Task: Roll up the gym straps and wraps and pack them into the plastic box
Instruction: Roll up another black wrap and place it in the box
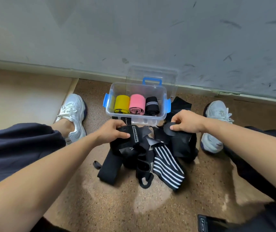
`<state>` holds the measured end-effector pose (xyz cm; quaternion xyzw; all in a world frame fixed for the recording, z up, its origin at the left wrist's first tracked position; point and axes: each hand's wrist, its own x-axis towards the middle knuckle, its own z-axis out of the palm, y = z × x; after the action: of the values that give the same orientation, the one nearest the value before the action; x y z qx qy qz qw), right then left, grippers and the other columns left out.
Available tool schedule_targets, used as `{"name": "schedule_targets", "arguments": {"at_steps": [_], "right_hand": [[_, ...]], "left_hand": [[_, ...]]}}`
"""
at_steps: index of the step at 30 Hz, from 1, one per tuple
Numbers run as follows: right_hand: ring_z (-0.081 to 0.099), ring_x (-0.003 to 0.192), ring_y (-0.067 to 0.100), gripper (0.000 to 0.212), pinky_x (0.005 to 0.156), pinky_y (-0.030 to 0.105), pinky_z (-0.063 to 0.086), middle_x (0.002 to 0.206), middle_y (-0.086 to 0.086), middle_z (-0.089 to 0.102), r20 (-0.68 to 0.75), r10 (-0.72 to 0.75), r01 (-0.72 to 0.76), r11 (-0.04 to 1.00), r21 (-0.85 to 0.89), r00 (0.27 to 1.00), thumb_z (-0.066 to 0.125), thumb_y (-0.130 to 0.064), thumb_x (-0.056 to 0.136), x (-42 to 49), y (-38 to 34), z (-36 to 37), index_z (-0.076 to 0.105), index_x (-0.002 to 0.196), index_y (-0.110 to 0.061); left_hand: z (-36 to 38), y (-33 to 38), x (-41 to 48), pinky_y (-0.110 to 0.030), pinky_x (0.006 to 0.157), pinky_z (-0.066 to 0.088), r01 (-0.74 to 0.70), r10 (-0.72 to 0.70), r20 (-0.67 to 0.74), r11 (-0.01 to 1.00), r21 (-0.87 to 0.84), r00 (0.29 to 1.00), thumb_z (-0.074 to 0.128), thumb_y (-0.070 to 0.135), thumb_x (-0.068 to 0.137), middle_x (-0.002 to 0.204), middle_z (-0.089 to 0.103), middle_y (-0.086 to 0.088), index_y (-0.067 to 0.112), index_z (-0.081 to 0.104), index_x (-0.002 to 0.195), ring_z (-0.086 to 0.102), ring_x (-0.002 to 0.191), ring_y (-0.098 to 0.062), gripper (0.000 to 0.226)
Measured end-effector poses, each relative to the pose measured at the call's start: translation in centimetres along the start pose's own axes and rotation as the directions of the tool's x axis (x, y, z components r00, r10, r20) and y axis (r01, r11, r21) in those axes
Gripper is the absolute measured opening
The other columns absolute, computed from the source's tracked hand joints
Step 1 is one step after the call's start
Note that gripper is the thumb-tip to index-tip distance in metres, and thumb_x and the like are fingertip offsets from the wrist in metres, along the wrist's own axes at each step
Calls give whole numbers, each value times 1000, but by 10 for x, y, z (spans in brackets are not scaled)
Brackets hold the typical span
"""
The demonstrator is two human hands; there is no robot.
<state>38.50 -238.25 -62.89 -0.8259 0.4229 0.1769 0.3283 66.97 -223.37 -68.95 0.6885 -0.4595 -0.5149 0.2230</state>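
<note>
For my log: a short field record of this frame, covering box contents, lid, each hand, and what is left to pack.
box: open, on the floor
contents: yellow roll, pink roll, black roll, side by side
lid: off, standing behind the box
left hand: grips labelled strap
right hand: pinches strap end
pile: tangled black straps in front of the box, unrolled
striped wrap: black and white, in the pile, unrolled

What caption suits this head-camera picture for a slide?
Left hand and right hand grip black straps from a floor pile; yellow roll, pink roll and black roll sit in the clear plastic box.
</note>
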Motion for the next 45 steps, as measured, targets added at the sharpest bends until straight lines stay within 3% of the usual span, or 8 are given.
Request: {"name": "schedule_targets", "arguments": {"at_steps": [3,11,20,28,33,38,41,45], "right_hand": [[44,63,18,39,62,35,37,69,9,53,-95,-6,15,996,86,995,67,-31,94,-14,-3,-16,60,81,5],[45,54,6,30,54,16,37,62,-5,58,-208,-147,180,972,150,967,73,-31,91,-55,-42,-49,66,67,-15],[48,52,2,16,55,16,37,53,-17,56,-371,-277,350,925,146,886,78,-32,87,-98,-81,-81,74,76,-22],[51,62,10,12,61,20,42,64,-2,58,-508,-74,416,682,602,858,74,-13,91,-105,-77,-87,73,80,-8],[67,73,25,5,75,36,57,98,8,78,-487,-100,464,517,720,868,72,-14,93,-113,-93,-87,70,89,-10],[60,65,19,13,81,33,58,142,-19,57,-474,-266,513,674,531,840,70,-13,94,-115,-90,-120,67,82,-12],[65,73,17,13,76,31,55,116,-4,73,-322,-316,445,734,513,892,72,-17,93,-112,-81,-130,69,80,-20],[54,66,17,13,65,27,45,70,7,63,-345,-273,423,751,507,898,72,-15,94,-105,-72,-125,69,82,-17]], "left_hand": [[-22,31,-18,-22,66,48,-72,73,-20,997,18,997,77,6,86,74,64,5,14,64,79,64,68,-5,16],[-60,108,-72,-28,68,48,-200,202,-17,977,80,979,77,14,77,76,66,2,19,68,76,62,71,-12,11],[-74,195,-91,-18,58,51,-291,231,-264,931,-221,937,68,6,91,72,69,0,12,68,85,65,65,-12,9],[-66,201,-75,-25,76,53,-326,287,-217,930,-171,933,64,16,100,95,75,-6,6,75,108,69,83,-13,17],[-62,217,-61,-48,91,54,-344,317,-160,920,-188,935,61,16,102,111,76,-18,11,76,114,69,93,-22,19],[-63,237,-58,-38,99,53,-387,392,98,920,-67,915,62,14,101,113,76,-15,10,75,118,70,101,-19,22],[-60,247,-56,-35,98,53,-423,419,159,906,-13,894,68,16,98,110,77,-16,9,77,114,70,99,-16,19],[-51,250,-47,-32,92,54,-424,420,91,905,25,903,73,15,93,101,76,-19,9,79,105,68,89,-15,14]]}}
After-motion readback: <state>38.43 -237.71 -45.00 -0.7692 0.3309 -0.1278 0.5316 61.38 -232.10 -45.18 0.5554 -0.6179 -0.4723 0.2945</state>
